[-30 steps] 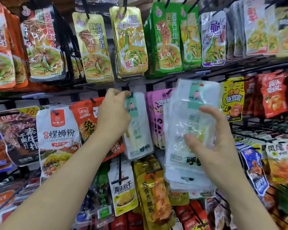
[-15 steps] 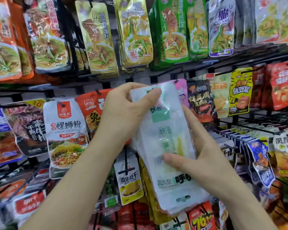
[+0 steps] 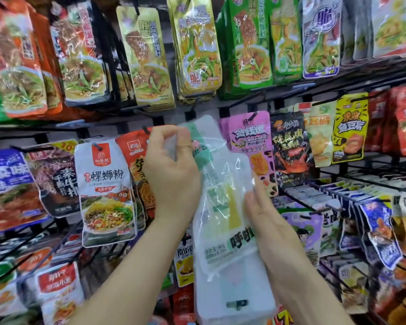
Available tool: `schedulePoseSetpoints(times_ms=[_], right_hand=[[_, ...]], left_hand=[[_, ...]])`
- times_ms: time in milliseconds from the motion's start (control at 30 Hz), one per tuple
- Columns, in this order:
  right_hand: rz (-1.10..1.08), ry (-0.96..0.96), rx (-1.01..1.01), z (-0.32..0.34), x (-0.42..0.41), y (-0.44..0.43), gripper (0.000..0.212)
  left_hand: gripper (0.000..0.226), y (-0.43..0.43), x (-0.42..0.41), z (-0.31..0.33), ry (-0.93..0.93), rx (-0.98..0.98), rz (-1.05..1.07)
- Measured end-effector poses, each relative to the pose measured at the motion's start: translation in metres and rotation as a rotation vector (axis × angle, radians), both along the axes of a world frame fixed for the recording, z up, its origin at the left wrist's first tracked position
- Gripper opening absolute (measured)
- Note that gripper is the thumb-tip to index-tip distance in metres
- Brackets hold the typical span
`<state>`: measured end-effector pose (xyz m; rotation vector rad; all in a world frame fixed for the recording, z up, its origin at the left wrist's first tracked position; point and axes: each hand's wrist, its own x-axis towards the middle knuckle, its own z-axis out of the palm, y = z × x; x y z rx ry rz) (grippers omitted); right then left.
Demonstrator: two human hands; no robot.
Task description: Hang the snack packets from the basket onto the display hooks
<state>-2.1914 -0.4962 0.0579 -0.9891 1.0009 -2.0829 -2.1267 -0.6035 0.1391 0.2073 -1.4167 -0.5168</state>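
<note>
Everywhere, hanging packets [image 3: 106,191] crowd black wire hooks [image 3: 320,211] — densely.

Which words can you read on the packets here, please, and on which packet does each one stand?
"螺蛳粉": white packet with a red tab, middle row.
"鱼豆腐": yellow packet, middle row.
"脆": purple-edged packet, top row.
"呼", then a half-covered character: clear packets at centre.
"10": corner of the dark packet.
All other print is too blurred or small to read.

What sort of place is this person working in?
Probably a shop's snack aisle: printed snack packets hang in rows on black wire hooks, and the left hand and right hand hold clear packets before them.
</note>
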Motion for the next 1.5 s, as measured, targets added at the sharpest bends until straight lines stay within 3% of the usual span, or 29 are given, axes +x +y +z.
schedulePoseSetpoints(times_ms=[100, 200, 333, 500, 733, 900, 1000, 1133, 1367, 1500], right_hand=[[-0.026, 0.107, -0.072, -0.002, 0.003, 0.0, 0.072], [-0.049, 0.13, -0.128, -0.009, -0.009, 0.005, 0.067], [-0.409, 0.236, -0.08, -0.009, -0.035, 0.014, 0.024], [-0.708, 0.444, -0.084, -0.001, -0.059, 0.024, 0.035], [-0.681, 0.554, -0.13, 0.008, -0.055, 0.024, 0.029], [-0.653, 0.577, -0.108, 0.011, -0.052, 0.021, 0.024], [-0.611, 0.6, -0.104, 0.015, -0.052, 0.019, 0.027], [-0.548, 0.616, -0.097, 0.023, -0.052, 0.012, 0.026], [-0.486, 0.622, -0.084, 0.027, -0.05, 0.002, 0.025], [-0.487, 0.574, -0.077, 0.024, -0.052, 0.002, 0.028]], left_hand=[[0.01, 0.0, 0.0, 0.004, 0.077, 0.011, 0.032], [0.013, -0.018, 0.004, 0.008, 0.077, 0.051, 0.042], [0.019, -0.029, 0.008, 0.012, -0.073, 0.061, -0.014], [0.011, -0.042, 0.006, 0.023, -0.131, 0.064, -0.035], [0.002, -0.039, -0.009, 0.033, -0.183, 0.083, -0.065], [0.011, -0.045, -0.014, 0.037, -0.217, 0.115, -0.039], [0.002, -0.046, -0.011, 0.039, -0.243, 0.186, -0.102], [0.01, -0.043, -0.009, 0.048, -0.301, 0.279, -0.177], [0.027, -0.05, -0.024, 0.052, -0.543, 0.24, -0.068], [0.027, -0.059, -0.032, 0.051, -0.645, 0.122, 0.107]])
